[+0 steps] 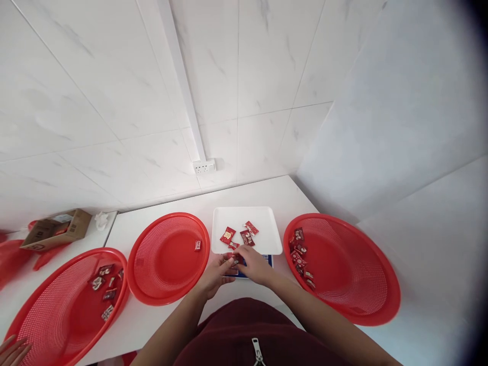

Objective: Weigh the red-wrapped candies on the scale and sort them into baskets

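Observation:
My left hand (218,274) and my right hand (254,264) meet at the near edge of a white tray (263,216). Between their closed fingers is a small red packet (237,260), partly hidden by them. Several small red wrapped packets lie in the tray, among them a square one (227,235), a darker one (247,238) and one at the back (251,227). Under the tray's front, a blue device with a panel (270,260) shows, partly covered by my hands.
A red basket (168,300) on the left holds one packet (197,245). The right basket (396,300) and far-left basket (120,254) hold several. Another person's hand (13,352) touches the far-left one. A cardboard box (78,226) stands behind; a socket (205,166) is on the wall.

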Motion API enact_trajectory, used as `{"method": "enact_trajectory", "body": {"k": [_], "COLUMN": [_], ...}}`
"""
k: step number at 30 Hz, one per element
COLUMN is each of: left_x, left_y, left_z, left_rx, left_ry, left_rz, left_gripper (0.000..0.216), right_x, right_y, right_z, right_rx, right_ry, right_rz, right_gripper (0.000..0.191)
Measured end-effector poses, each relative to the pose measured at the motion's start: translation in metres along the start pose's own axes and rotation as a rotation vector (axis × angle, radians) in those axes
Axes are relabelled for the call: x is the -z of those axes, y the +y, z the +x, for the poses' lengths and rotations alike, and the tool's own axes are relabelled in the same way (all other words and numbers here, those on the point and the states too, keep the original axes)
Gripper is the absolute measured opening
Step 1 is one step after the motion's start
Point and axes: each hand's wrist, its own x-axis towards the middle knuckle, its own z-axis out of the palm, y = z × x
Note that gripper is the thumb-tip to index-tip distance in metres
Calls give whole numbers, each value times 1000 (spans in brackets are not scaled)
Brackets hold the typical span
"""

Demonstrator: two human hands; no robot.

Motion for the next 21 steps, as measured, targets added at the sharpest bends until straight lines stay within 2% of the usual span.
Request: {"method": "enact_trajectory", "body": {"k": [3,7,10,13,16,21], "left_x": [7,30,47,54,53,39], "left_y": [0,12,22,25,22,9], "left_z": [2,0,-7,-13,-15,-9], "left_rx": [-61,-90,-111,-152,-150,-42], "left_ry": [107,351,479,563,560,392], "left_rz": [-99,-412,-554,-557,-504,-366], "left_gripper": [25,5,7,16,32,38], "right_x": [-9,-14,-22,-32,-36,-32], "right_y": [-6,15,32,41,45,52], "right_z": [4,14,21,22,19,11], "right_rx": [72,6,-3,-5,-22,-70], "right_ry": [-86,-50,-81,-153,-163,-30], "right_rz": [25,-142,-377,-503,-561,-598], "right_gripper": [30,40,41,43,43,29]}}
